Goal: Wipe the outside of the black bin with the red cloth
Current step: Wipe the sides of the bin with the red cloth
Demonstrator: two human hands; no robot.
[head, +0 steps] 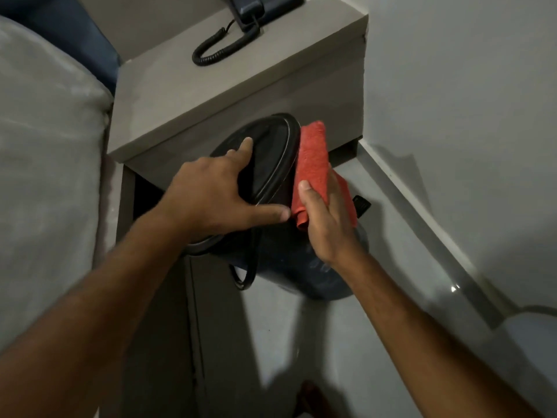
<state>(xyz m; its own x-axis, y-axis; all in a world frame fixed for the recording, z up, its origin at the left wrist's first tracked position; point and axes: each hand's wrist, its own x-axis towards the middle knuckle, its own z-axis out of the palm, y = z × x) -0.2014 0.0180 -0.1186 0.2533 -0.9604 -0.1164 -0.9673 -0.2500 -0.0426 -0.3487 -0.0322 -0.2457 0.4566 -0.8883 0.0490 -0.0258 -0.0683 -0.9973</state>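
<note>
The black bin (271, 158) is tilted, its open rim turned toward me, in front of a grey bedside cabinet. My left hand (217, 194) grips the rim, fingers inside the opening and thumb along the outer edge. My right hand (325, 218) presses the folded red cloth (313, 158) flat against the bin's right outer wall, just below the rim. A thin black handle loop (247, 276) hangs under the bin. The bin's lower body (301, 267) is partly hidden behind my right wrist.
The grey cabinet (241, 73) carries a black corded telephone (250, 7) with a coiled cable. A bed with light bedding (45, 146) lies left. The wall and its skirting (422, 224) run along the right. A small dark object (361, 205) lies on the floor.
</note>
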